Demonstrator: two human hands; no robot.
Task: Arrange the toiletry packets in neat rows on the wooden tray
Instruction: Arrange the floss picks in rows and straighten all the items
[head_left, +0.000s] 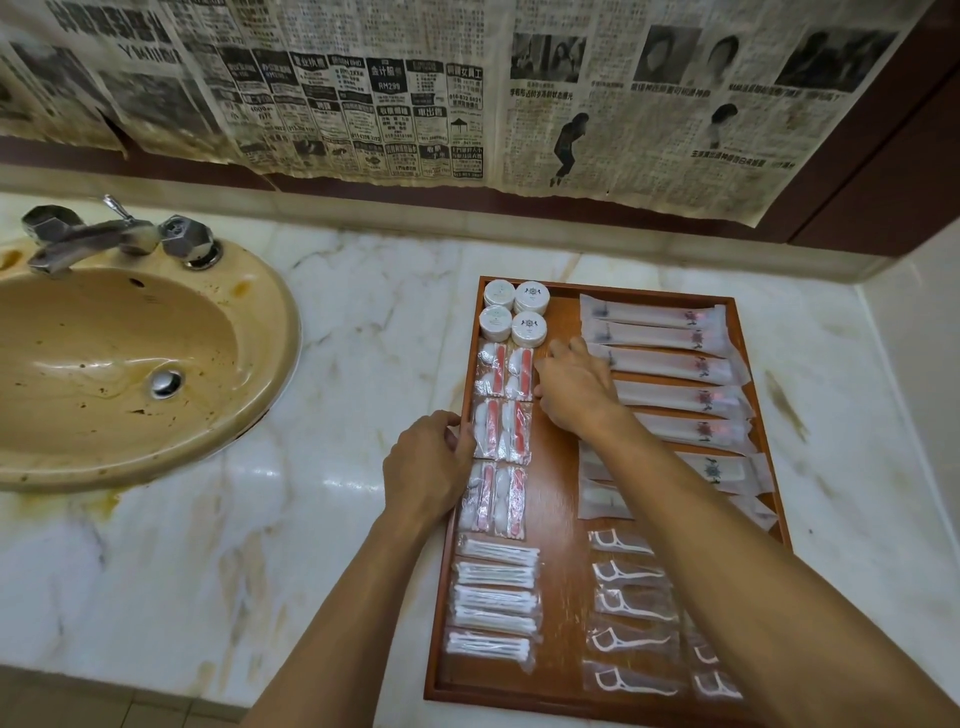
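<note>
A wooden tray (558, 467) lies on the marble counter, filled with toiletry packets in rows. Round white soaps (514, 312) sit at its far left corner. Below them come red-and-white kit packets (501, 431), then cotton swab packets (496, 597). Long toothbrush packets (670, 364) line the right side, with floss pick packets (631, 608) nearer me. My left hand (428, 462) rests with curled fingers on the tray's left rim beside the kit packets. My right hand (574, 387) reaches over the tray's middle, fingertips touching the right edge of the kit packets; whether it grips one is hidden.
A stained beige sink (104, 364) with a metal tap (114, 234) fills the left of the counter. Bare marble (337, 338) lies between sink and tray. Newspaper sheets (415, 104) cover the wall behind. A side wall (924, 338) stands right of the tray.
</note>
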